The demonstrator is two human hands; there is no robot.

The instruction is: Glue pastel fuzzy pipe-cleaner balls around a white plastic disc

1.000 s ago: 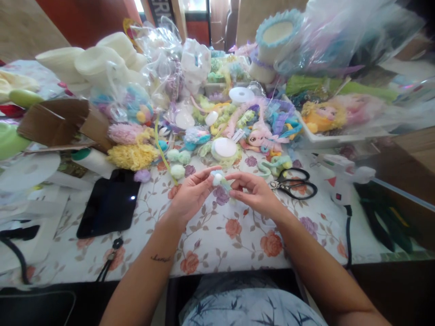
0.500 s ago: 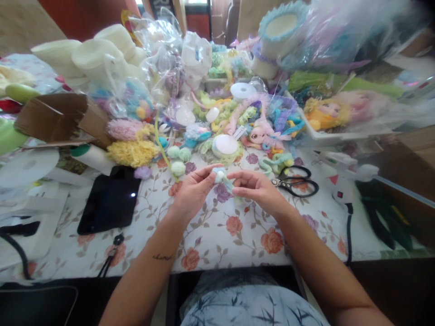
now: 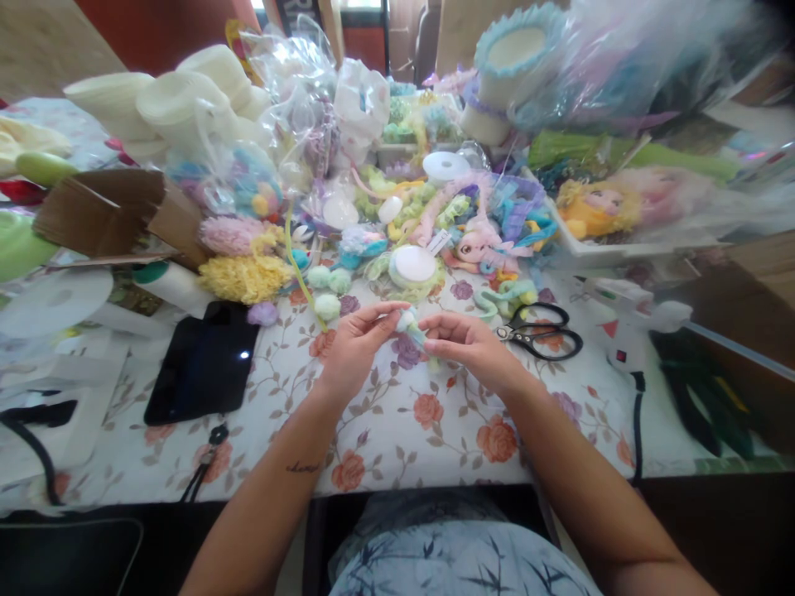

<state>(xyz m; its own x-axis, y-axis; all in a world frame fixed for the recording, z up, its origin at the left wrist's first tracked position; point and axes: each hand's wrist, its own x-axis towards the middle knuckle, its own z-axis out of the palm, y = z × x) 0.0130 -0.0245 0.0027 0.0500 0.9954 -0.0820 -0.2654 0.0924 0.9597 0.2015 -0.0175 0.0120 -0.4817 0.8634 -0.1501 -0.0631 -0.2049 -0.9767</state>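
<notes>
My left hand (image 3: pixel 354 348) and my right hand (image 3: pixel 470 348) meet above the flowered tablecloth (image 3: pixel 397 430). Both pinch a small fluffy piece of pale white and green pompoms (image 3: pixel 411 324) between their fingertips. The left fingers close on its upper white end, the right fingers on its lower green end. Black scissors (image 3: pixel 540 333) lie just right of my right hand. Loose mint pompoms (image 3: pixel 326 306) sit just beyond my left hand.
A dark tablet (image 3: pixel 202 364) lies at the left. A white glue gun (image 3: pixel 621 327) with a black cord rests at the right. A heap of pastel yarn, dolls (image 3: pixel 478 244), foam cups (image 3: pixel 167 103) and plastic bags fills the far table. A cardboard box (image 3: pixel 105 215) lies at left.
Both hands have kept the pompom piece between them, shifting only slightly; the fingers have drawn a little closer together on it.
</notes>
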